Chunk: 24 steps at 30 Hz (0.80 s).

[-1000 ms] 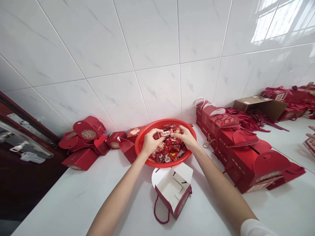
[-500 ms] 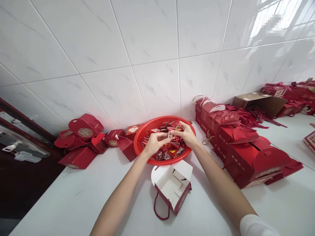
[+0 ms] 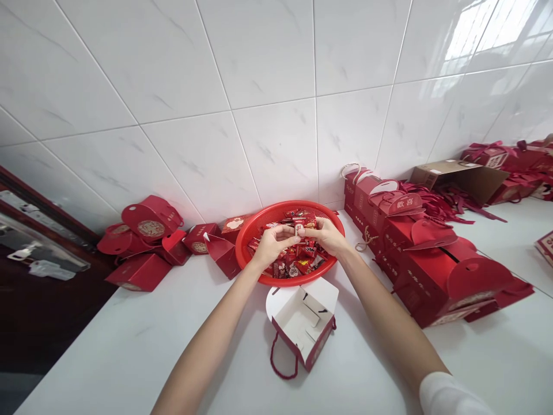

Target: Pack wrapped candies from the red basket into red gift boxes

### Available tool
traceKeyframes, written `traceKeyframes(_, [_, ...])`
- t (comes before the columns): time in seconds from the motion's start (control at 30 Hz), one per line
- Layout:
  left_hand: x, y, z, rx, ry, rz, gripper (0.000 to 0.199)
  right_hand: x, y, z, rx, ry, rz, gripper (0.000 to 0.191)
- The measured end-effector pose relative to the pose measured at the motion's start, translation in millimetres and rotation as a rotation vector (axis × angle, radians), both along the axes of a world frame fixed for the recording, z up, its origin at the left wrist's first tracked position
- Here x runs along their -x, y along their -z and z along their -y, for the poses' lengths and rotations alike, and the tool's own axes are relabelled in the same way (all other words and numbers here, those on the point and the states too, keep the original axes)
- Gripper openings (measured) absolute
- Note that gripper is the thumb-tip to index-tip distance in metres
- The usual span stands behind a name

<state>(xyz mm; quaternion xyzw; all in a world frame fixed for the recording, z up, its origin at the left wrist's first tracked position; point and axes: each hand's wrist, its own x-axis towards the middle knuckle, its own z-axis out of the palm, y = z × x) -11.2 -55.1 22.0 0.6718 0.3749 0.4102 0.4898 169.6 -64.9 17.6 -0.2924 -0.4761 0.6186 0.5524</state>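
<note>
Over a red plastic basket (image 3: 247,262), my left hand (image 3: 271,245) and my right hand (image 3: 332,236) meet, fingertips pinching one small wrapped candy (image 3: 299,230) with pale and red printing. Both hands are closed on it. Loose wrapped candies (image 3: 298,268), mostly red, lie in the basket below. Between my forearms, just in front of the basket, an open gift box (image 3: 298,317) shows its white inside. A dark red cord handle (image 3: 276,369) hangs out on its left, and nothing lies inside it.
Several red boxes (image 3: 149,230) are piled at the left by the tiled wall (image 3: 276,155). On the right runs a row of red boxes (image 3: 415,271) with cord handles. Behind it, dark red ribbons (image 3: 432,202) lie beside an open cardboard box (image 3: 458,173). The white table (image 3: 129,351) ends at the left.
The fingers of my right hand have come down a little and closed nearer the candy, which both hands still hold. The view has shifted slightly; the boxes and basket stay put.
</note>
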Motion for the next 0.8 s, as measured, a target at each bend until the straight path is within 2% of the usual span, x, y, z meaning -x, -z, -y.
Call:
traceKeyframes(0.1, [5.2,3.9,-6.2,0.0,0.023,-0.111,0.032,-0.2,-2.5,1.0,0.018,0.095,-0.044,0.038])
traceKeyframes(0.23, [15.9,10.0,-15.0,-0.062,0.136,-0.42,0.015,-1.8,-4.2,0.7,0.059,0.144,-0.057,0.038])
traceKeyframes(0.33, [17.6,12.0,-16.4,-0.118,0.274,-0.641,0.016,-2.8,-2.3,-1.1,0.073,0.167,-0.046,0.041])
traceKeyframes(0.47, [13.0,14.7,-13.4,-0.043,0.383,-0.737,0.015,-3.3,0.6,-3.2,0.085,0.155,-0.028,0.042])
traceKeyframes(0.53, [13.3,16.6,-13.5,-0.02,0.334,-0.718,0.008,-3.3,1.3,-3.8,0.098,0.154,-0.025,0.039])
traceKeyframes(0.6, [16.0,17.6,-15.6,-0.051,0.227,-0.665,0.004,-3.4,1.6,-4.5,0.11,0.163,-0.031,0.038])
traceKeyframes(0.73, [21.3,15.3,-21.4,-0.09,-0.028,-0.373,0.021,-3.6,2.1,-5.8,0.125,0.161,-0.022,0.035])
traceKeyframes(0.8, [21.5,13.6,-22.7,-0.07,-0.097,-0.2,0.028,-3.5,2.2,-5.9,0.132,0.149,-0.006,0.034])
